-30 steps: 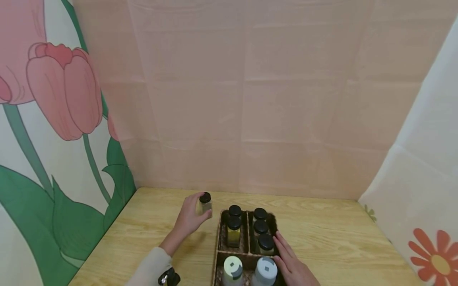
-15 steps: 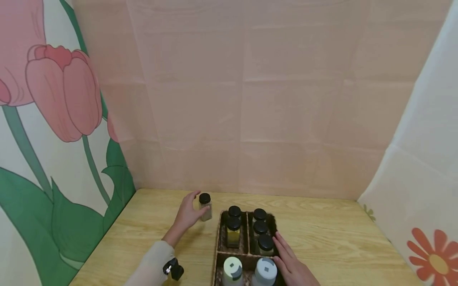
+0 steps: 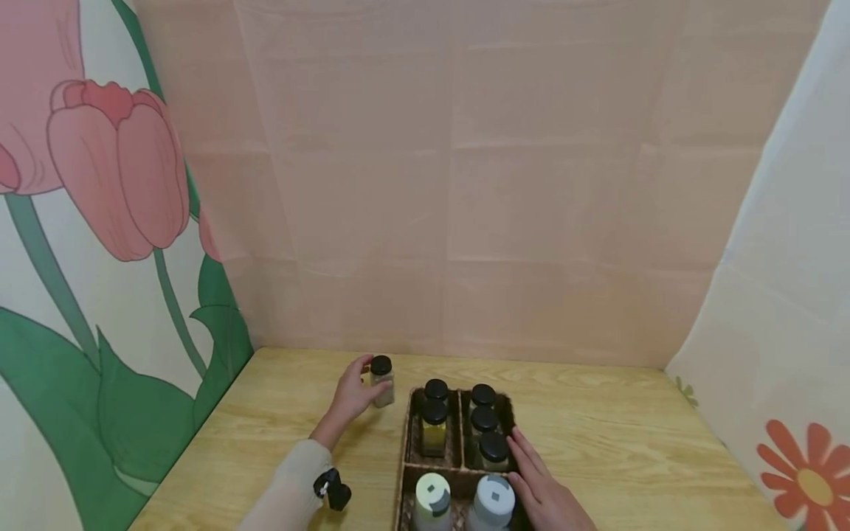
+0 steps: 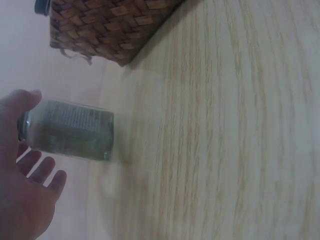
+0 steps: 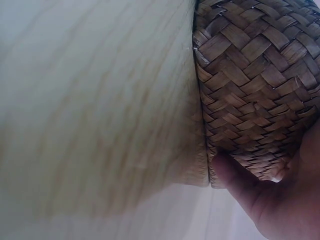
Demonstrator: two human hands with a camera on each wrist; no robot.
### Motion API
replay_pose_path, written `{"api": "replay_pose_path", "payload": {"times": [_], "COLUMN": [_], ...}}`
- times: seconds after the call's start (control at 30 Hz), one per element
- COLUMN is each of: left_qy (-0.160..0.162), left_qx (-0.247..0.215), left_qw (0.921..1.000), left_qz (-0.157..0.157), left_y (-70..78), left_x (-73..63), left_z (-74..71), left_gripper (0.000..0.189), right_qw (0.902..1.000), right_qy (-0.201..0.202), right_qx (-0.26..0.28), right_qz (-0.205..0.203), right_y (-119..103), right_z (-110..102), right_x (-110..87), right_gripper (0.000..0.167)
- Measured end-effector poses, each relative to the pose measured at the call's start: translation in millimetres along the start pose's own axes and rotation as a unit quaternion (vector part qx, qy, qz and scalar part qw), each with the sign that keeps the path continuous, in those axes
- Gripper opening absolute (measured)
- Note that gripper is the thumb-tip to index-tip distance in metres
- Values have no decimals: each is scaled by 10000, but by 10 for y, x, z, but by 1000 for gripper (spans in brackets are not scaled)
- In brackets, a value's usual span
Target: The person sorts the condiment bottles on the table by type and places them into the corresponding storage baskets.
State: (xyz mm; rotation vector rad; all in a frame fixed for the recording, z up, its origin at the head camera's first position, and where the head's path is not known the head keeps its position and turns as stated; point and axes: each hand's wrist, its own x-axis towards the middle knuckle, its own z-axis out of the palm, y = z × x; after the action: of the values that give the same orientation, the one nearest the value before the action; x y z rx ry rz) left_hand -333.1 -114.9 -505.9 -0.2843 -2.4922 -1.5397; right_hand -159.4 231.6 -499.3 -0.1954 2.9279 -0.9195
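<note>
A small clear jar with a black cap [image 3: 383, 393] stands upright on the table, left of a woven basket. Around its upper part my left hand [image 3: 350, 398] curls, thumb on one side and index finger on the other; the remaining fingers hang loose beside the glass in the left wrist view. My right hand [image 3: 543, 493] lies against the right side of the divided brown basket [image 3: 401, 487], fingers extended along it. From the right wrist, its thumb [image 5: 235, 172] touches the woven wall. Several black-capped jars [image 3: 493, 450] stand in the basket's two far compartments.
In the basket's near compartment stand a bottle with a pale yellow-green top [image 3: 432, 493] and another with a white top [image 3: 494, 498]. The wooden table [image 3: 617, 428] ends at a pink cloth backdrop [image 3: 438, 184], with printed floral cloths at both sides.
My left thumb and fingers loosen from the jar, then close in around its upper part again. The jar keeps its place beside the basket, and my right hand stays on the basket.
</note>
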Motion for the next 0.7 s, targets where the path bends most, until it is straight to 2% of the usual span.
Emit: {"api": "replay_pose_path", "payload": {"times": [0.27,0.53,0.7], "left_qy": [-12,-47,-36], "left_qx": [-203,-356,-327], "left_qw": [9992,9989,9990], "left_qz": [-339,-313,-292], "left_y": [-99,-152,-135], "left_x": [36,38,40], "left_z": [75,108,98], "left_gripper": [68,51,50], "right_qw": [10000,9999,9999], "right_qy": [-31,-74,-69], "right_qx": [10,-13,-8], "right_qz": [13,91,92], "right_y": [6,7,10], "right_z": [1,7,14], "right_x": [-1,15,18], "right_gripper": [68,68,67]}}
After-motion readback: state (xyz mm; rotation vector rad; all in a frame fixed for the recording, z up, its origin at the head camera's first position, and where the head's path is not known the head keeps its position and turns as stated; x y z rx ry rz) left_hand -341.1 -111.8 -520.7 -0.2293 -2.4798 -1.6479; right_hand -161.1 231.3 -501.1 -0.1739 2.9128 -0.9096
